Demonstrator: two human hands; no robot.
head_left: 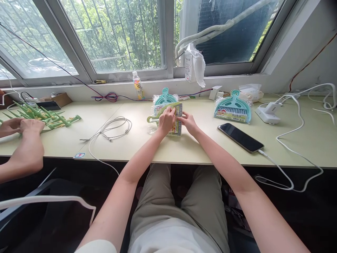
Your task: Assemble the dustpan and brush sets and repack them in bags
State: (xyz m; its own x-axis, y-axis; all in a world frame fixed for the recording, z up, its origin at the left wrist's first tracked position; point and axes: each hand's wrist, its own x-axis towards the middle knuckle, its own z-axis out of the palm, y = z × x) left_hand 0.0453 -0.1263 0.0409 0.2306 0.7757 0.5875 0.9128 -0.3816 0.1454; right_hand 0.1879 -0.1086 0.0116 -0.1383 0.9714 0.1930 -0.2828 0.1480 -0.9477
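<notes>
A yellow-green mini dustpan and brush set (pixel 178 109), with a printed label and grey bristles, is tilted sideways above the table in front of me, its handle pointing left. My left hand (pixel 166 120) is closed on its middle, the thumb and fingers over the label. At its right edge, my right hand (pixel 190 123) pinches the set with fingers and thumb. Right behind it lies a turquoise dustpan set (pixel 165 95) in clear wrapping, partly covered. Another turquoise dustpan set (pixel 232 111) lies farther right, with its brush and label showing.
A black phone (pixel 240 137) on a white cable lies right of my hands, near a white power adapter (pixel 268 115). To the left are a coiled cable (pixel 116 129) and another person's hands (pixel 31 125) on green stalks (pixel 56 121). A bottle (pixel 138 86) stands by the window.
</notes>
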